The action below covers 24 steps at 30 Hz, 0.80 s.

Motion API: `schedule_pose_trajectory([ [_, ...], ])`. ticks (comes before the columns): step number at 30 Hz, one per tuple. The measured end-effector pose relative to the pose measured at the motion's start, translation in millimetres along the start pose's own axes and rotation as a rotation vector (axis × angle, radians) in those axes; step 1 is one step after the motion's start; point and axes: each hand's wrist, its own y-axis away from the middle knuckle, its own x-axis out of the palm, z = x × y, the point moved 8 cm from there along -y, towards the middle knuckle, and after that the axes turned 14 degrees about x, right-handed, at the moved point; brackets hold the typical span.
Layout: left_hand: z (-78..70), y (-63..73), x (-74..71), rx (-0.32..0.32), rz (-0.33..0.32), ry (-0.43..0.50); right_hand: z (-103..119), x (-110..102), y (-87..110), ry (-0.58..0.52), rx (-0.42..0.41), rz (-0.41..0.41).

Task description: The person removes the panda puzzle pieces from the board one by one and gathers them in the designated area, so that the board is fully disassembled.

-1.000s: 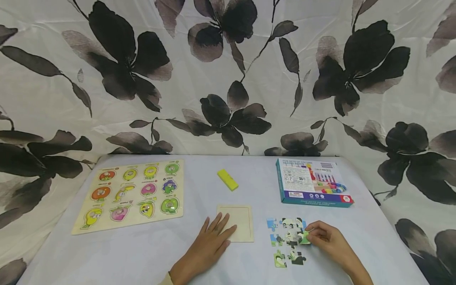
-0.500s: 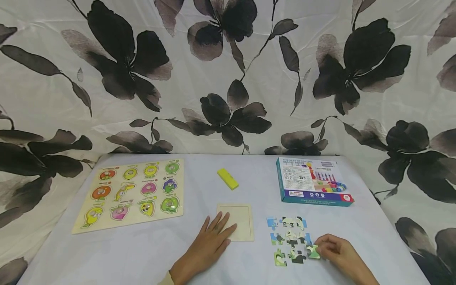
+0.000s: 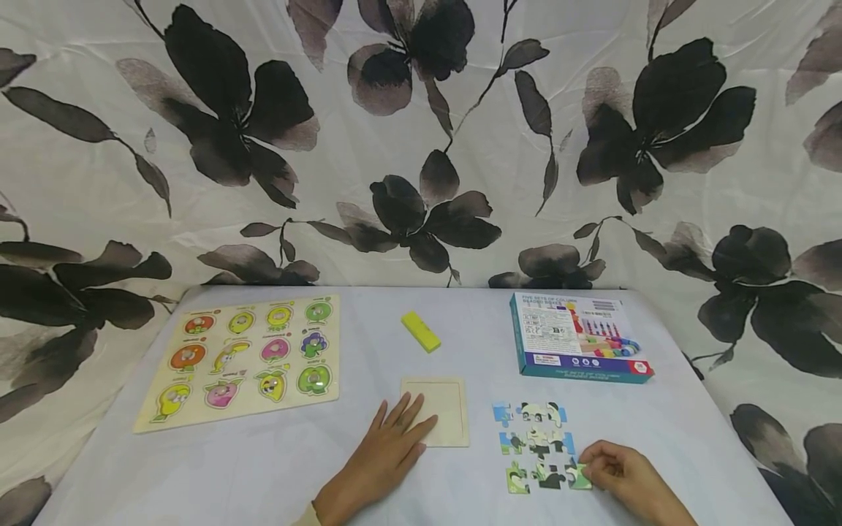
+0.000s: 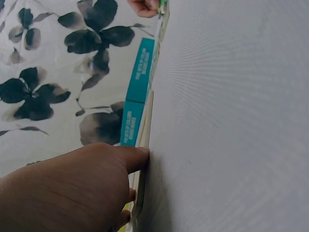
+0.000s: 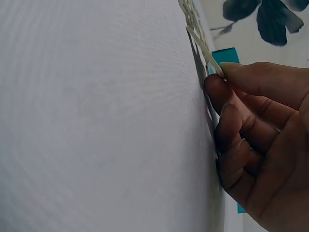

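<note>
My left hand [image 3: 388, 451] lies with spread, straight fingers on the left part of a pale wooden puzzle frame [image 3: 454, 413]. In the left wrist view its thumb touches the frame's edge. Between thumb and forefinger my right hand [image 3: 625, 471] pinches a green jigsaw piece [image 3: 579, 478] at the lower right corner of the laid-out pieces. The right wrist view shows that piece [image 5: 207, 53] edge-on and tilted, one end raised in the pinch. Several loose panda jigsaw pieces [image 3: 538, 438] lie in three rows, with small gaps between some of them.
A fruit puzzle board [image 3: 250, 372] lies at the left of the white table [image 3: 263, 467]. Behind the frame is a yellow block [image 3: 420, 332]. A teal-edged box [image 3: 582, 336] stands at the back right. A floral cloth [image 3: 408, 146] hangs behind.
My right hand has moved the green jigsaw piece toward me and slightly right, from the middle row to the end of the bottom row. My left hand has stayed on the frame.
</note>
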Motion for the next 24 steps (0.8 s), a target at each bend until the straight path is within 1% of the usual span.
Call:
schedule_pose_trajectory([
  [3, -1.0, 0.1, -0.7, 0.003, -0.005, 0.003, 0, 1, 0.4, 0.002, 0.017, 0.002],
  [7, -2.0, -0.3, -1.4, 0.01, -0.005, 0.001, -1, 1, 0.0, -0.01, 0.034, -0.017],
  [12, -2.6, -0.1, -1.7, 0.014, -0.006, 0.002, -2, 0, 0.4, -0.018, 0.025, -0.024],
  [17, -2.3, 0.5, -1.3, 0.014, -0.014, 0.005, 0, -1, -0.9, 0.002, 0.031, -0.057],
  [19, -1.7, 0.8, -0.7, 0.011, -0.014, 0.016, 7, -1, -1.6, 0.021, -0.002, -0.074],
  [20, -1.0, 1.1, -0.2, 0.008, -0.011, 0.025, 13, -1, -1.6, 0.033, -0.034, -0.08],
  [22, 0.5, 1.4, -0.3, 0.002, 0.0, 0.048, 28, -1, -0.9, 0.058, -0.107, -0.092],
  [24, 2.3, 1.1, -3.2, -0.001, 0.01, 0.057, 48, 0, 1.9, 0.077, -0.184, -0.102],
])
